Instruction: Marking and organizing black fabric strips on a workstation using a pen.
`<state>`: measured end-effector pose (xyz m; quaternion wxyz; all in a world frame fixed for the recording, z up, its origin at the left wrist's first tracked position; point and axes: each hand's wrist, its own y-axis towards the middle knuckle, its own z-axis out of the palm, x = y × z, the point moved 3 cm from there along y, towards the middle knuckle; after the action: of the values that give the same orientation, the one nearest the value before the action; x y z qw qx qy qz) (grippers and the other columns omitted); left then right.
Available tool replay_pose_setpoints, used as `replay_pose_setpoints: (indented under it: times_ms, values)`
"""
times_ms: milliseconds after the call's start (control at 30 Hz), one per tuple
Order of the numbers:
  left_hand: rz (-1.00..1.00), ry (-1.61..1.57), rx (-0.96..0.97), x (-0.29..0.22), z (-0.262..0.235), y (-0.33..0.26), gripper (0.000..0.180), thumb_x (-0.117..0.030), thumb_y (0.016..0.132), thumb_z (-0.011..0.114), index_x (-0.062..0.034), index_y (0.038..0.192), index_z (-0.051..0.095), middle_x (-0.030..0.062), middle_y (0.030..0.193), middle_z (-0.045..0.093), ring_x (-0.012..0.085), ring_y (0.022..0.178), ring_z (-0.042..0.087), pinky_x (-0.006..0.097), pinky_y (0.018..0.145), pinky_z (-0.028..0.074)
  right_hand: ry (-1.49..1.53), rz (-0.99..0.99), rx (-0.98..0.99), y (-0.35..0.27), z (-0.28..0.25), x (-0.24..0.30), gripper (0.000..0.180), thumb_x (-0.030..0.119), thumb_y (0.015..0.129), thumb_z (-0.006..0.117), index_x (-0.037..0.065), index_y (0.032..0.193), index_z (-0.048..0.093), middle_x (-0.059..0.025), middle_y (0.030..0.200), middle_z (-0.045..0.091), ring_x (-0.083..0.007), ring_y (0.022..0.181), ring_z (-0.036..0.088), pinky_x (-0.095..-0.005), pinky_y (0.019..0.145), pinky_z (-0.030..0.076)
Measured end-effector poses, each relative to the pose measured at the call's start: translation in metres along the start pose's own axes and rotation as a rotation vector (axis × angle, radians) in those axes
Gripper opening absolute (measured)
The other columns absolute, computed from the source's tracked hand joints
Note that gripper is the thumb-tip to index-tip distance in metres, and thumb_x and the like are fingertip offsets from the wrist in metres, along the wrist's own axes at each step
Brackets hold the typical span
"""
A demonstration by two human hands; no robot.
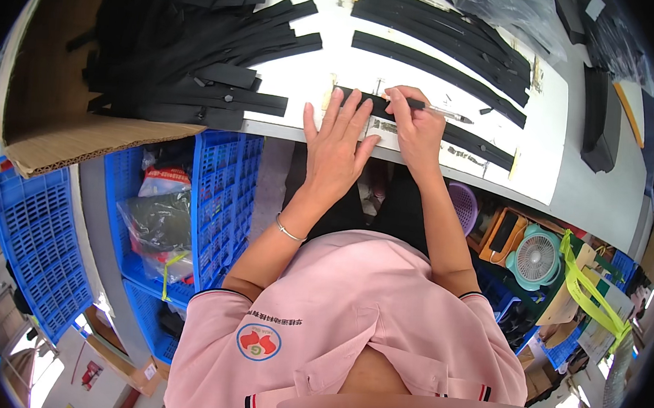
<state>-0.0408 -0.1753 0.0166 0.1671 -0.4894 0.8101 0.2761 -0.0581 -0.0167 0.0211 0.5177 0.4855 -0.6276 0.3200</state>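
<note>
I have a single view, from the head camera, looking steeply down over the pink shirt to the white table edge ahead, close enough that both hands fill the centre. The fisheye bends the table edge and darkens the rim, and takes in the blue crates below left and a fan at right. With no second view, nothing is shared.

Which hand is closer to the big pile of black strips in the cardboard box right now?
Left. The left hand lies flat on a black strip, just right of the pile of black strips. The right hand, holding a pen, is farther right.
</note>
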Motion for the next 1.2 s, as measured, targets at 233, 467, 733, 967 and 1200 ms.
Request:
replay_pose_setpoints:
  times_ms: [233, 467, 733, 967, 1200]
  values:
    - [0.001, -0.004, -0.022, 0.002, -0.001, 0.0, 0.059, -0.028, 0.093, 0.071, -0.0047, 0.144, 0.054, 0.0116, 0.153, 0.05, 0.0321, 0.146, 0.04, 0.062, 0.119, 0.014, -0.062, -0.08, 0.015, -0.002, 0.008, -0.002, 0.02, 0.016, 0.099, 0.068, -0.004, 0.099, 0.072, -0.0087, 0.083, 0.073, -0.0128, 0.067, 0.069, -0.0246, 0.059, 0.05]
    - [0.019, 0.037, -0.031, 0.001, 0.0, -0.001, 0.06, -0.03, 0.092, 0.071, -0.0034, 0.143, 0.055, 0.0105, 0.152, 0.051, 0.0313, 0.147, 0.04, 0.062, 0.119, 0.014, -0.093, -0.074, 0.01, -0.002, 0.011, 0.0, 0.017, 0.013, 0.098, 0.069, -0.004, 0.099, 0.072, -0.0087, 0.084, 0.074, -0.0121, 0.069, 0.069, -0.0252, 0.06, 0.051]
    - [0.021, 0.06, -0.024, 0.002, 0.003, -0.002, 0.06, -0.03, 0.092, 0.071, -0.0045, 0.144, 0.056, 0.01, 0.153, 0.05, 0.0306, 0.147, 0.039, 0.063, 0.119, 0.014, -0.061, -0.14, 0.11, -0.004, 0.004, -0.004, 0.021, 0.009, 0.095, 0.069, -0.007, 0.081, 0.072, -0.009, 0.084, 0.076, -0.0142, 0.061, 0.068, -0.0259, 0.054, 0.049]
    - [0.018, 0.076, -0.01, 0.001, 0.005, 0.0, 0.059, -0.029, 0.093, 0.071, -0.0053, 0.144, 0.056, 0.0098, 0.153, 0.05, 0.0306, 0.147, 0.039, 0.063, 0.12, 0.011, -0.14, -0.159, 0.131, -0.004, 0.003, -0.001, 0.022, 0.01, 0.093, 0.069, -0.007, 0.079, 0.072, -0.0081, 0.081, 0.076, -0.0148, 0.06, 0.068, -0.0272, 0.053, 0.049]
    - [0.001, 0.077, -0.004, 0.001, 0.004, -0.001, 0.058, -0.028, 0.094, 0.07, -0.007, 0.146, 0.055, 0.0088, 0.153, 0.052, 0.03, 0.148, 0.038, 0.059, 0.122, 0.009, 0.012, -0.077, -0.078, -0.016, -0.047, 0.003, 0.018, 0.006, 0.096, 0.064, -0.006, 0.086, 0.074, -0.0064, 0.08, 0.075, -0.0081, 0.06, 0.061, -0.0242, 0.055, 0.046]
